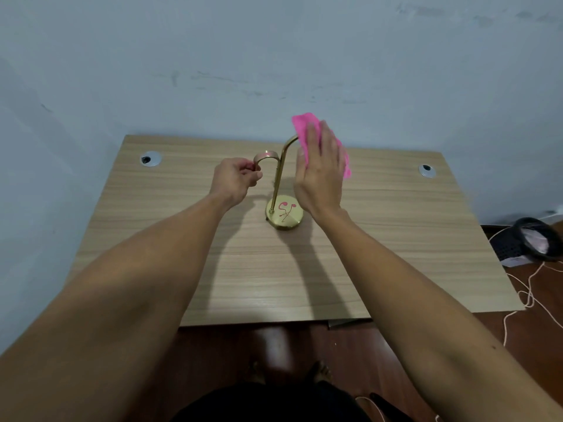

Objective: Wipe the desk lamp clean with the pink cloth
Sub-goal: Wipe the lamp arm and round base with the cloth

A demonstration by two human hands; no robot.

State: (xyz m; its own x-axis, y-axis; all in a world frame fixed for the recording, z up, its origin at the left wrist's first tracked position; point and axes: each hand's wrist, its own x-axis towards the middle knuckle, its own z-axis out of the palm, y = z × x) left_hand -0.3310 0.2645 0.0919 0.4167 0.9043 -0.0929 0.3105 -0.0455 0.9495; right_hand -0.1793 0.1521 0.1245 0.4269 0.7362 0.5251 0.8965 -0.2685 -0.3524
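While the desk lamp (278,190) stands near the middle of the wooden table (182,269), somewhat toward the far edge, it is gripped at one end and wiped at the other. A round, polished brass base (285,212) is seen flat on the tabletop, marked with pink squiggles on its top. Two slim brass tubes are carried up from that base: a shorter one is curved over to the left into a hook, ending in a small pinkish band (266,155), and a taller one is bent off to the right. The hooked end is pinched by the left hand (236,178), fingers curled shut around it. The pink cloth (316,141) is pressed against the top of the taller tube by the right hand (320,175), which is held flat and upright, fingers straight and together, palm against the fabric. The cloth is bright magenta, crumpled, and is seen sticking out above and to the right of the fingers. What the taller tube ends in is hidden behind cloth and hand. Two round cable grommets (150,159) are set into the table near its far left and far right corners.
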